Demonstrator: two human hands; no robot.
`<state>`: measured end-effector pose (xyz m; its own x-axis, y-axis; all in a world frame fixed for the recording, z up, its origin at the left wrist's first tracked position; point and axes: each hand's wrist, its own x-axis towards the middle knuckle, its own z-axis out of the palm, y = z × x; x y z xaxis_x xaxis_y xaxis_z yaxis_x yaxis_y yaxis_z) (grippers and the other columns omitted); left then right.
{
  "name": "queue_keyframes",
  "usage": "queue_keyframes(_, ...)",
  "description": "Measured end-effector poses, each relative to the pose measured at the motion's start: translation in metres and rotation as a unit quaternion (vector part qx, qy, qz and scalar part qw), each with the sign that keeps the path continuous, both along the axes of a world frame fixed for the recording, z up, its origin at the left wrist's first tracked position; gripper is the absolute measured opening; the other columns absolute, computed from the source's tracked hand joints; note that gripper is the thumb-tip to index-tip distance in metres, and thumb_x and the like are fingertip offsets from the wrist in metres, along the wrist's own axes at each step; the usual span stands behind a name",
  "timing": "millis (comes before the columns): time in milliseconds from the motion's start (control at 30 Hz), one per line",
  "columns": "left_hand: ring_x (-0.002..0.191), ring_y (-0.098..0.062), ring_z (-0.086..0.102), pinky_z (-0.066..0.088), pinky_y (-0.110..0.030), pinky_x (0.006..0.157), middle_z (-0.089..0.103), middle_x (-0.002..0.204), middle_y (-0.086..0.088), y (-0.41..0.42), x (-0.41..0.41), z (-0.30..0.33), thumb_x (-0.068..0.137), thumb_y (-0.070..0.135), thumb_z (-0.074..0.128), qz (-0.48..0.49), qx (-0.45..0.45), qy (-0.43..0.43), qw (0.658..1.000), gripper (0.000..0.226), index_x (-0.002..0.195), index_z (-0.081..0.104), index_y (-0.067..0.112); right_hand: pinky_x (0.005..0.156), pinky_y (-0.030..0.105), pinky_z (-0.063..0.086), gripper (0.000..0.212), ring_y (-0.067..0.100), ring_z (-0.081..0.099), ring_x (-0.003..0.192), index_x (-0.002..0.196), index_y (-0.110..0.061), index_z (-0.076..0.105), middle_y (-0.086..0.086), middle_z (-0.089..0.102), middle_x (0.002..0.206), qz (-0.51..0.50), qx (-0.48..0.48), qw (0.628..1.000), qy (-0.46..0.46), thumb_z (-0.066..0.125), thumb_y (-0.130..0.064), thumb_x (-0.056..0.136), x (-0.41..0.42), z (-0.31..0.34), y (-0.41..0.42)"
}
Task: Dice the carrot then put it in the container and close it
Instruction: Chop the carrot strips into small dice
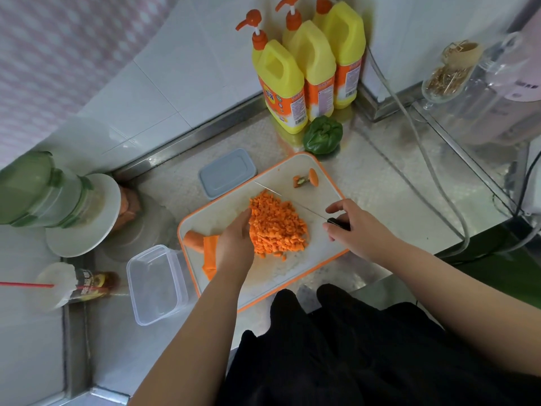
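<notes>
Left hand [235, 244] lies flat, fingers straight, pressed against the heap of small orange carrot dice [276, 227] on the white orange-rimmed cutting board [322, 183]; right hand [355, 227] fingers grasp the black-handled knife [336, 221], blade behind the heap; clear rectangular plastic container [156, 284] sits open on the steel bench [380, 177] beside the board; grey lid [227, 172] lies apart.

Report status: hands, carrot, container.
Left hand open against diced carrot; right hand grips knife. Container empty, lid off. Uncut carrot piece remains.
</notes>
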<state>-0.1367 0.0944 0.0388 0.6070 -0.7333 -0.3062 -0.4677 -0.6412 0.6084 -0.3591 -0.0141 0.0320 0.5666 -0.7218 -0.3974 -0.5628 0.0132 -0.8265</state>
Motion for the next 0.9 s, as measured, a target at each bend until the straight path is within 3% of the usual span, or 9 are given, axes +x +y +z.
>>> queue_keyframes(100,0.111,-0.015,0.062,0.038,-0.022,0.084,0.069,0.105,0.012,0.002,0.010,-0.003,0.098,0.028,0.056,0.061,-0.020,0.025,0.998,0.020,0.111,0.071,0.032,0.054,0.023,0.037,0.020,0.003,0.049,0.051,0.109,-0.032,0.049,-0.005,0.064,0.071,0.013,0.016,1.000,-0.007,0.055,-0.043,0.093,0.003,0.001,-0.001)
queue_keyframes(167,0.116,-0.013,0.060,0.046,-0.033,0.090,0.067,0.121,0.012,0.004,0.018,-0.007,0.088,0.041,0.067,0.059,-0.016,0.023,0.998,0.007,0.083,0.071,0.039,0.053,0.024,0.033,0.023,0.008,0.046,0.053,0.104,-0.029,0.052,-0.007,0.056,0.068,0.033,0.016,0.999,0.016,0.055,-0.048,0.092,0.006,0.000,-0.002)
queue_keyframes(233,0.117,-0.019,0.059,0.049,-0.049,0.094,0.065,0.128,0.007,0.005,0.026,-0.012,0.083,0.057,0.062,0.061,-0.029,-0.005,0.998,0.027,0.064,0.069,0.039,0.055,0.023,0.031,0.024,0.010,0.045,0.058,0.091,-0.023,0.053,-0.007,0.050,0.068,0.074,-0.009,0.996,0.054,0.058,-0.047,0.090,0.009,0.000,-0.005)
queue_keyframes(267,0.116,-0.024,0.060,0.048,-0.052,0.094,0.070,0.116,0.005,0.008,0.029,-0.014,0.086,0.059,0.054,0.078,-0.046,-0.019,0.996,0.033,0.064,0.069,0.039,0.055,0.025,0.029,0.027,0.012,0.044,0.059,0.080,-0.021,0.051,-0.006,0.047,0.066,0.099,-0.022,0.992,0.069,0.060,-0.045,0.090,0.011,0.000,-0.006)
queue_keyframes(367,0.115,-0.031,0.054,0.046,-0.042,0.094,0.066,0.090,0.006,0.020,0.036,-0.019,0.096,0.039,0.041,0.140,-0.068,-0.057,0.986,0.030,0.098,0.069,0.028,0.054,0.027,0.027,0.035,0.010,0.040,0.057,0.069,-0.018,0.044,-0.004,0.044,0.063,0.196,-0.064,0.971,0.124,0.059,-0.039,0.091,0.017,0.001,-0.011)
queue_keyframes(500,0.117,-0.029,0.047,0.041,-0.044,0.096,0.055,0.126,-0.005,0.043,0.047,-0.036,0.093,0.031,0.056,0.172,0.009,-0.098,0.980,0.032,0.121,0.053,0.016,0.052,0.028,0.023,0.035,0.009,0.033,0.053,0.066,-0.020,0.034,-0.003,0.039,0.062,0.354,-0.159,0.897,0.211,0.051,-0.032,0.093,0.033,0.001,-0.011)
queue_keyframes(633,0.133,-0.033,0.033,0.034,-0.048,0.106,0.037,0.147,-0.009,0.058,0.049,-0.048,0.087,0.046,0.067,0.100,0.167,-0.115,0.974,0.076,0.146,0.032,0.015,0.050,0.028,0.023,0.034,0.010,0.031,0.053,0.066,-0.022,0.030,-0.003,0.037,0.063,0.418,-0.200,0.845,0.267,0.047,-0.027,0.095,0.049,-0.005,-0.013)
queue_keyframes(733,0.137,-0.034,0.032,0.035,-0.048,0.105,0.030,0.151,-0.008,0.064,0.051,-0.056,0.085,0.047,0.069,0.054,0.195,-0.128,0.971,0.085,0.150,0.024,0.017,0.052,0.030,0.025,0.035,0.012,0.031,0.053,0.065,-0.022,0.029,-0.002,0.038,0.063,0.423,-0.212,0.837,0.275,0.047,-0.026,0.094,0.055,-0.013,-0.018)
queue_keyframes(900,0.129,-0.032,0.041,0.043,-0.047,0.095,0.033,0.145,-0.004,0.064,0.053,-0.056,0.089,0.042,0.066,0.036,0.188,-0.119,0.974,0.062,0.142,0.039,0.027,0.052,0.030,0.024,0.032,0.013,0.028,0.051,0.065,-0.020,0.030,-0.002,0.034,0.060,0.413,-0.228,0.837,0.276,0.045,-0.024,0.093,0.058,-0.019,-0.021)
